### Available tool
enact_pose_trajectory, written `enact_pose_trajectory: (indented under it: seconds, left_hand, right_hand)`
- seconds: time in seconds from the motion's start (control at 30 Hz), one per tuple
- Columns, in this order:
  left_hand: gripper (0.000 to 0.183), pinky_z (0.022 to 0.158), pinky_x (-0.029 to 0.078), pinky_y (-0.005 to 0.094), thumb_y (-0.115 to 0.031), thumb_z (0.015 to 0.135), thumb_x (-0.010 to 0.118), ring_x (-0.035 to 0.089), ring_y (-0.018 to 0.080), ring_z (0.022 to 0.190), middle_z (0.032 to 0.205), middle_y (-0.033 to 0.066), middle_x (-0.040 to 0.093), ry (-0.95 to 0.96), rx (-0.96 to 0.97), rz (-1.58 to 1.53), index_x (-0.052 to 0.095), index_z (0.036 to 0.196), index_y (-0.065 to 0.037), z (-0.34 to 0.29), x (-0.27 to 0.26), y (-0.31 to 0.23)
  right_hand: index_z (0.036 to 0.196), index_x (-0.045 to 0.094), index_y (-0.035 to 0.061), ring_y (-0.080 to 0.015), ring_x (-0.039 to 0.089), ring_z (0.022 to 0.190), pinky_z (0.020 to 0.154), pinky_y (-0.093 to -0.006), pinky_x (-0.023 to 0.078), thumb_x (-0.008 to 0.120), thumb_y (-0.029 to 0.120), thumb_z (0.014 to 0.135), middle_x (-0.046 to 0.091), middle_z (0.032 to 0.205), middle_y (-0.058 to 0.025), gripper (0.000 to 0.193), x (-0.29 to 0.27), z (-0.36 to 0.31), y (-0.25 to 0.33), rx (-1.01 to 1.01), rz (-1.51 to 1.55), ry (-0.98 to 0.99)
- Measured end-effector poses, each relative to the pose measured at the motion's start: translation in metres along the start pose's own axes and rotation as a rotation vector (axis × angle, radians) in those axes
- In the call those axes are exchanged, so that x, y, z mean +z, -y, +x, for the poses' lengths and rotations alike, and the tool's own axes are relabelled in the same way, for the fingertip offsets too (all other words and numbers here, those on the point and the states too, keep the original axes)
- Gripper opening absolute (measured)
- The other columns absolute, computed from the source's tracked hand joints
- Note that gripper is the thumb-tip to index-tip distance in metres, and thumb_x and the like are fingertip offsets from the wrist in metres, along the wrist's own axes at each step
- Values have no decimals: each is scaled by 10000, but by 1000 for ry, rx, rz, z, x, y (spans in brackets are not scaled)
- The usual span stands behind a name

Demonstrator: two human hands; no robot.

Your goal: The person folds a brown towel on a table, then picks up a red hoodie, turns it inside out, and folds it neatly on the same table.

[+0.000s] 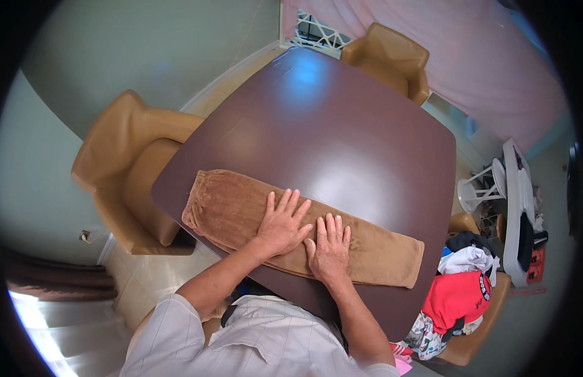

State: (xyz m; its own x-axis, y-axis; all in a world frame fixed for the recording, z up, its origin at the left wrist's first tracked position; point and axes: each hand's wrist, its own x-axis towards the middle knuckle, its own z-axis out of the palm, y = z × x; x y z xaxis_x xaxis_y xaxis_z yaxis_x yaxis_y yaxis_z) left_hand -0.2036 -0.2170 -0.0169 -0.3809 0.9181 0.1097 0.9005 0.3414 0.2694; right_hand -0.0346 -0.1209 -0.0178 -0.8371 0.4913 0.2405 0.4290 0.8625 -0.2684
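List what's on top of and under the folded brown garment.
On the garment: left hand and right hand, palms down. Under: the brown table; anything between is covered, can't tell.

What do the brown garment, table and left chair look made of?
Brown garment: plush fabric, maybe velour or fleece, from its unevenly shaded nap. Table: glossy top with bright reflections; lacquer or plastic, unclear. Chair: probably leather or imitation, tan, with soft sheen.
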Motion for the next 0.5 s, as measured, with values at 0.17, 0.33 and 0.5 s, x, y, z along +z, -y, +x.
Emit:
enact_pose_trajectory:
  seconds: [0.17, 0.33, 0.5]
  left_hand:
    - [762, 1340, 52, 578, -548, 1064, 548, 182, 340, 1658, 1761, 199, 284, 30, -163, -12, 419, 1659, -91, -25, -25, 43]
    - [739, 1342, 44, 574, -522, 1081, 541, 168, 342, 1661, 1771, 190, 263, 6, -263, 40, 404, 1666, -92, -52, -39, 90]
    - [737, 1353, 38, 535, -543, 1094, 507, 142, 324, 1668, 1784, 170, 238, 44, -296, 31, 390, 1676, -106, -69, -53, 120]
  right_hand:
    - [1571, 498, 10, -425, 332, 1588, 1299, -615, 208, 723, 390, 992, 432, 1656, -242, 728, -7, -4, -5, 42, 4, 53]
    - [1576, 491, -4, -440, 302, 1598, 1313, -601, 181, 730, 390, 977, 412, 1669, -255, 755, -10, -12, -35, 90, -25, 51]
    - [1589, 457, -7, -455, 301, 1591, 1310, -597, 191, 722, 321, 973, 395, 1670, -270, 747, -24, -23, -69, 166, -48, 37]
